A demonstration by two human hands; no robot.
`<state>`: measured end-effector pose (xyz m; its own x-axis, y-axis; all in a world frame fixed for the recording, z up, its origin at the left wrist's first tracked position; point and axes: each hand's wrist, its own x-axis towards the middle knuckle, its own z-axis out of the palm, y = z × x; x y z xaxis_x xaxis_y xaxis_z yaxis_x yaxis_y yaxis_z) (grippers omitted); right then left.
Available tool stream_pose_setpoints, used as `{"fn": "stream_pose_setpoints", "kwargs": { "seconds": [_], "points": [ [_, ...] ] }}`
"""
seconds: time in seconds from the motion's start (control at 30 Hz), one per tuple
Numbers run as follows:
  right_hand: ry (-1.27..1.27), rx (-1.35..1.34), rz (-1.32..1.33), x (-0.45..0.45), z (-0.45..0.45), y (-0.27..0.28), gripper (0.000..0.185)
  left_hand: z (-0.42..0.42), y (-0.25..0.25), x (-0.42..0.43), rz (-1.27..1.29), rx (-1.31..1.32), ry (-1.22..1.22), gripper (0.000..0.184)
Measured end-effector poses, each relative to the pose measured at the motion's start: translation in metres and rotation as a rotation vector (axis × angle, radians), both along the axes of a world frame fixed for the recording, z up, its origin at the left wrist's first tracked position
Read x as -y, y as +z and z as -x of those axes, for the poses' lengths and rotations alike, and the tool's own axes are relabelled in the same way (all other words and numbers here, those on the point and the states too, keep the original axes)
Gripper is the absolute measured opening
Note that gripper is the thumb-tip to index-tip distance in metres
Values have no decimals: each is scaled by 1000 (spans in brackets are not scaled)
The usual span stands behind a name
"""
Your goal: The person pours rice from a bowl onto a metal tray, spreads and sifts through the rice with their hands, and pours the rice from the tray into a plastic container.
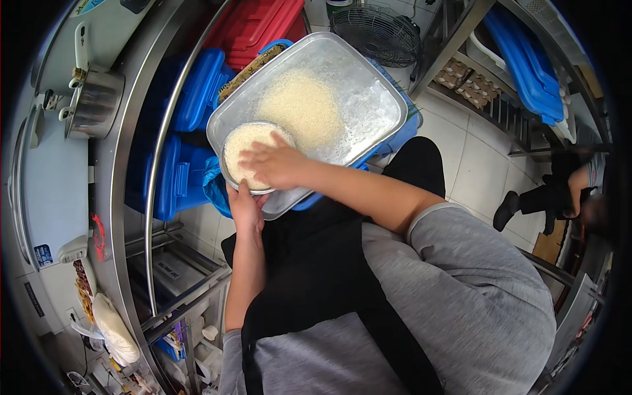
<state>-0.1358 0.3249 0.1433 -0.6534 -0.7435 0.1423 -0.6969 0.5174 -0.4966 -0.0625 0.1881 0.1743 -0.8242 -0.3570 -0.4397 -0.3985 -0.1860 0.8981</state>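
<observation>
Pale metal shows first to me: a round container (224, 164) with a thin rim, standing over the near left part of a large tray (309, 56). From my distant place I see the left hand (246, 205) gripping the near edge of this container, thumb at the rim and fingers partly hidden below. The right hand (275, 164) lies with spread fingers on the grains (245, 139) inside; it looks blurred and is not closed around anything that I can see.

I judge the container to be stiff and of moderate weight because of its load. The rim may be slippery if it is dusty, so I would take hold of it low, with support under the base. The base is hidden, and I cannot tell if it is solid or mesh. The grains should be light, loose and easy to spill.

The container's left side is just beside the tray's left edge, near the blue box (161, 178), so room there is tight. On the right, a heap of grains (299, 105) sits close; beyond it, the thin white powder (378, 108) leaves wider room before the raised far rim.
</observation>
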Motion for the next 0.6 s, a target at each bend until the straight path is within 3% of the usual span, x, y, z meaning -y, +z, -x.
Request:
{"fn": "stream_pose_setpoints", "kwargs": {
  "seconds": [0.1,0.23,0.3,0.37,0.43,0.53,0.6],
  "points": [
    [-138,-60,-203,-26,24,0,49,-1,5,-1,33,16,-2,43],
    [-301,-150,-236,-16,19,4,48,3,5,0,19,47,-3,43],
    [-253,-115,-182,-1,-1,8,48,4,4,2,2,47,-22,43],
    [-19,122,-7,7,-13,11,48,4,4,3,-9,45,-39,44],
    [-8,121,-32,-6,-5,12,48,2,3,4,5,23,-40,44],
    [-206,-33,-270,-24,14,10,48,1,8,-1,31,33,-14,44],
    [-283,-114,-241,-15,12,1,48,3,6,2,19,40,-10,44]
  ]
}}
